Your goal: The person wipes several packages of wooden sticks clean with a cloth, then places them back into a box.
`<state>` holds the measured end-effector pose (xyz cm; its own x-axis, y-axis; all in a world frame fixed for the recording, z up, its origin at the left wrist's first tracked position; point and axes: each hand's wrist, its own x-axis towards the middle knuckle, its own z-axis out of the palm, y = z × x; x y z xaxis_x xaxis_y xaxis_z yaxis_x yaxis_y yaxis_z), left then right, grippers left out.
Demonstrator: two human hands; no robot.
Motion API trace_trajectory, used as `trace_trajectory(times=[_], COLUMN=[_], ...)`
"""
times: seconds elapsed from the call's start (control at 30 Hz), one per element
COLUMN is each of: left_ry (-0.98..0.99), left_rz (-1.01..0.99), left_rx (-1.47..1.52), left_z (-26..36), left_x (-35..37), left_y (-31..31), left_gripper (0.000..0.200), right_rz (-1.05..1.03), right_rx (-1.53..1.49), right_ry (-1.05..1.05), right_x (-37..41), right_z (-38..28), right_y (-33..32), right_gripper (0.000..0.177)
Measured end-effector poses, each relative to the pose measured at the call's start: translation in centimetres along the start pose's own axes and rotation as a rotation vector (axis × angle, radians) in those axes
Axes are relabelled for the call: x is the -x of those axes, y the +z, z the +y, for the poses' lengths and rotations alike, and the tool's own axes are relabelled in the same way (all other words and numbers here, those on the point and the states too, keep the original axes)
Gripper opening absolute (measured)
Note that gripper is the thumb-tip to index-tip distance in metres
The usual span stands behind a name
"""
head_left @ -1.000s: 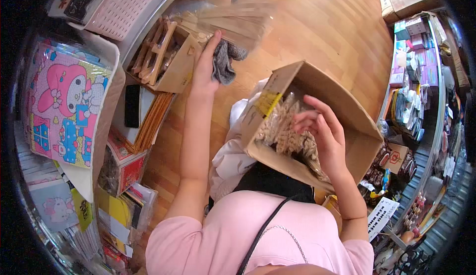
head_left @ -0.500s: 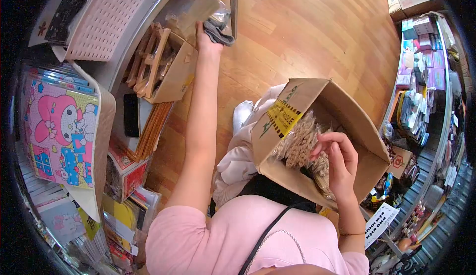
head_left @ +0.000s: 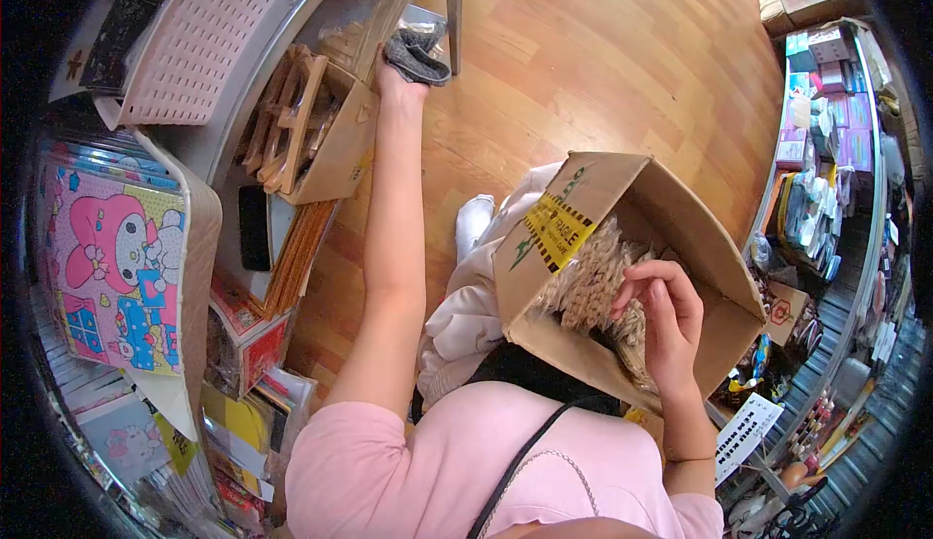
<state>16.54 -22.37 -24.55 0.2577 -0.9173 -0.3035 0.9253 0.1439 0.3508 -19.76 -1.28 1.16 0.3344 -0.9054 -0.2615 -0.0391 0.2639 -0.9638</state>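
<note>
My left hand (head_left: 397,80) is stretched far forward, its fingers closed round a dark grey cloth (head_left: 418,57). Just beyond it is a plastic-wrapped tan item (head_left: 367,29) at the box of wooden pieces; whether my fingers touch it is hidden. My right hand (head_left: 666,311) hovers, fingers loosely curled and apart, over the opening of a cardboard box (head_left: 714,277) with yellow "fragile" tape. Inside that box lie braided, straw-coloured bundles (head_left: 588,272) in clear plastic. Nothing shows in my right hand.
Wooden pieces (head_left: 296,116) stand in a carton at the left, beside a black phone (head_left: 255,228) and a pink perforated basket (head_left: 209,38). Shelves of packaged goods (head_left: 826,140) line the right. A metal table leg (head_left: 454,14) rises near my left hand.
My left hand has moved slightly left with the grey cloth. The plastic-wrapped item has shifted left and down, towards the box of wooden pieces. My right hand is almost unmoved.
</note>
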Motion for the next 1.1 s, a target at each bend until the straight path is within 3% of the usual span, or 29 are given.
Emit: trace_trajectory(times=[0.1, 0.17, 0.23, 0.33, 0.37, 0.43, 0.5, 0.57, 0.77, 0.83, 0.87, 0.9, 0.97, 1.1], left_ry=[0.008, 0.127, 0.077, 0.109, 0.109, 0.103, 0.082, 0.204, 0.127, 0.356, 0.285, 0.285, 0.256, 0.517], left_rz=[0.017, 0.039, 0.102, 0.157, 0.156, 0.054, 0.057, 0.039, 0.062, 0.044, 0.124, 0.121, 0.316, 0.422], left_rx=[-0.017, -0.053, -0.015, -0.544, -0.545, -1.090, -1.166, -1.501, -1.749, -2.038, -2.122, -2.124, -1.982, -2.125], left_z=[-0.3, -0.7, -0.5, 0.6, 1.2, 2.4, 3.2, 4.8, 8.8, 9.9, 10.6, 10.8, 11.0, 9.2], left_x=[2.5, 5.4, 6.0, 7.0, 7.5, 8.1, 8.1, 6.4, 2.7, 2.3, 1.5, 1.0, 0.2, 1.1], left_y=[2.3, 5.7, 6.4, 8.5, 9.3, 10.5, 11.1, 10.5, 10.5, 11.0, 11.2, 11.2, 11.0, 12.9], left_gripper=[0.038, 0.031, 0.026, 0.019, 0.019, 0.023, 0.028, 0.029, 0.034, 0.040, 0.050, 0.050, 0.052, 0.052], right_rz=[-0.010, -0.004, -0.008, -0.011, -0.011, -0.016, -0.020, -0.022, -0.038, -0.035, -0.034, -0.033, -0.035, -0.039], right_rx=[0.025, 0.018, 0.014, 0.003, -0.002, 0.004, 0.011, 0.007, -0.011, -0.008, -0.003, -0.005, 0.000, 0.010], right_ry=[-0.009, -0.008, -0.015, -0.023, -0.026, -0.031, -0.038, -0.046, -0.062, -0.068, -0.071, -0.071, -0.068, -0.069], right_x=[0.0, 0.1, 0.1, 0.2, 0.3, 0.4, 0.5, 0.6, 1.0, 1.0, 1.0, 1.0, 1.0, 1.0], right_z=[0.1, 0.0, 0.0, -0.2, -0.2, -0.3, -0.3, -0.4, -0.4, -0.4, -0.4, -0.5, -0.5, -0.4], right_y=[0.1, 0.2, 0.3, 0.4, 0.4, 0.4, 0.4, 0.3, 0.3, 0.2, 0.2, 0.2, 0.1, 0.0], right_gripper=[0.026, 0.026, 0.026, 0.026, 0.026, 0.026, 0.026, 0.026, 0.025, 0.025, 0.025, 0.025, 0.025, 0.025])
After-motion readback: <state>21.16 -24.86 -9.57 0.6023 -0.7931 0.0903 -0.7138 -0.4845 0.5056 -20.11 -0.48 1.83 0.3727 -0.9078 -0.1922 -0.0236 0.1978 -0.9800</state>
